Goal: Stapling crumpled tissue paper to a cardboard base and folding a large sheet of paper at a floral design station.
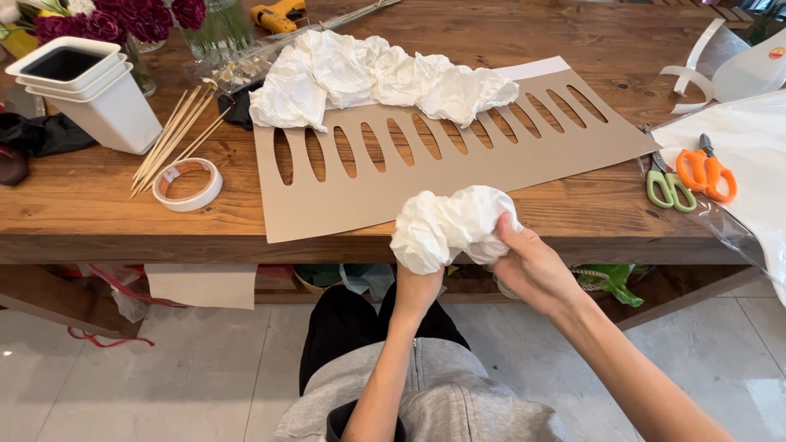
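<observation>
I hold a crumpled wad of white paper (451, 225) just in front of the wooden table's (90, 213) near edge. My left hand (417, 288) grips it from below, mostly hidden behind the wad. My right hand (532, 266) pinches its right side with the thumb on top. On the table behind it lies a tan cardboard sheet (458, 176) with a row of oval slots cut in it. A longer row of crumpled white paper (368, 78) rests along that sheet's far edge.
At left stand stacked white square pots (94, 90), a bundle of wooden skewers (172, 135) and a tape roll (188, 184). Dark red flowers (123, 20) and a glass vase (217, 33) are behind. Green scissors (667, 184) and orange scissors (708, 172) lie at right on clear film.
</observation>
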